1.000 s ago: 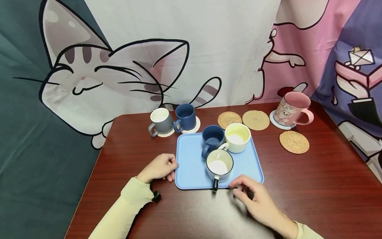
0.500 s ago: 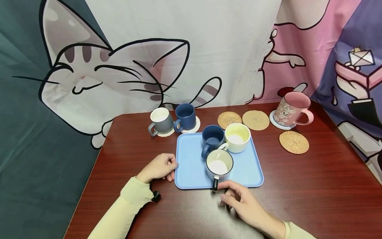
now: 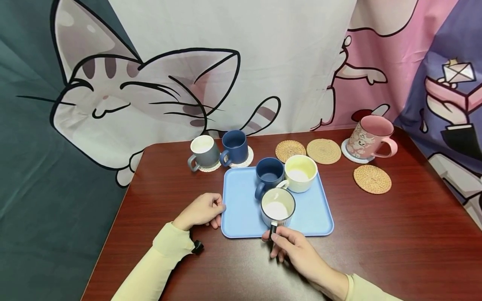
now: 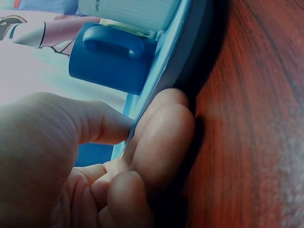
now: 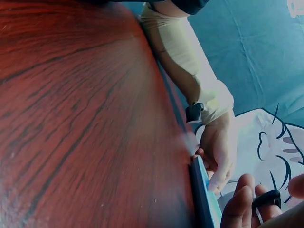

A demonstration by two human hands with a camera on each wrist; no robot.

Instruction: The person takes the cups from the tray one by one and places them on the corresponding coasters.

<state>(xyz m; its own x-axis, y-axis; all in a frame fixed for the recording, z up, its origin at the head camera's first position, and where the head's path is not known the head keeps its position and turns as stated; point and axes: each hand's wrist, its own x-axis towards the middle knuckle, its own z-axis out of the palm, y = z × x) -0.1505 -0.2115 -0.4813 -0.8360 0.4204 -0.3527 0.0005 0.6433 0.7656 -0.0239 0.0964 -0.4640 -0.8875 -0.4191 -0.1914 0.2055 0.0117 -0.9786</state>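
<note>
On the left, my left hand (image 3: 201,210) pinches the left rim of a light blue tray (image 3: 241,209); the left wrist view shows its thumb above the rim and its fingers below. At the tray's front edge, my right hand (image 3: 301,253) has thumb and fingers at the black handle (image 5: 267,198) of a white mug (image 3: 278,209) with a dark rim. That mug stands upright on the tray. Behind it are a navy mug (image 3: 269,172) and a pale yellow cup (image 3: 300,172), close together on the tray.
Back left, a grey mug (image 3: 205,154) and another navy mug (image 3: 235,146) stand on white coasters. Woven coasters (image 3: 324,151) lie behind and right of the tray. A pink mug (image 3: 367,140) stands on a pale coaster at the back right. A printed cloth (image 3: 293,62) hangs behind the table.
My right hand has moved left along the tray's front edge, from beside the white mug to its black handle. The left hand and the mugs have stayed in place.
</note>
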